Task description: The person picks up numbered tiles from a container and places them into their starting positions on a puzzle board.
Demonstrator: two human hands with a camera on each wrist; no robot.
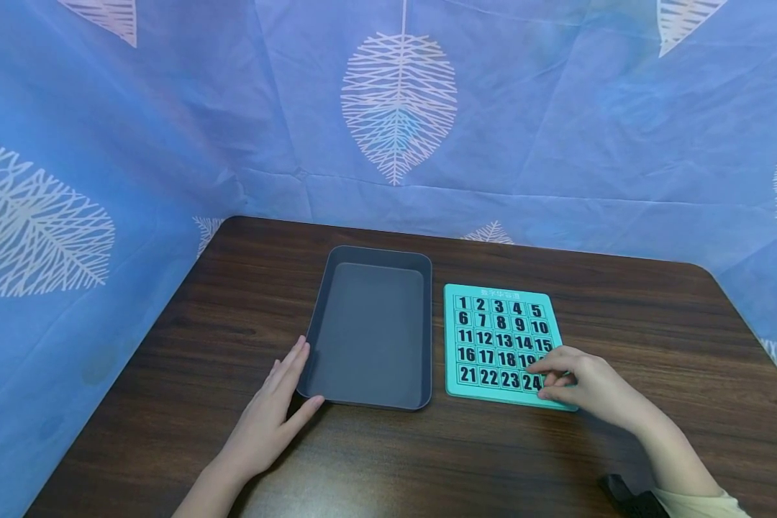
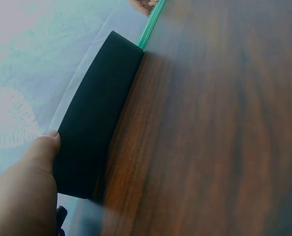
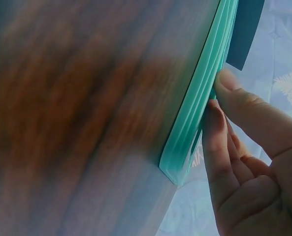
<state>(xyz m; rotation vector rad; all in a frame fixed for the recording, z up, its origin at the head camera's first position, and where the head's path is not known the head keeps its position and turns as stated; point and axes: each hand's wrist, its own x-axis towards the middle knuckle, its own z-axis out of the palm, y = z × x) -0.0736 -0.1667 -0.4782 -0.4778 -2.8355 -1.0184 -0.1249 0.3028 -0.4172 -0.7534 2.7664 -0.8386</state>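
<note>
In the head view a dark grey rectangular tray (image 1: 375, 331) lies on the table. My left hand (image 1: 268, 421) rests at its near-left corner, fingers straight along the left side and thumb against the near rim. Right of the tray is a turquoise number slide puzzle (image 1: 452, 345) with rows of black-numbered tiles. My right hand (image 1: 592, 385) is over its near-right corner; thumb and index finger pinch the 24 tile (image 1: 532, 383), which still lies in the board. In the right wrist view, the thumb (image 3: 244, 101) and fingertips meet the puzzle's top near its layered edge (image 3: 197, 98).
Everything stands on a dark brown wooden table (image 1: 388, 460). Blue cloth (image 1: 265, 108) with white leaf prints hangs behind and to the sides. A black strap-like object (image 1: 631, 500) is by the right forearm, near the pale sleeve (image 1: 699, 503).
</note>
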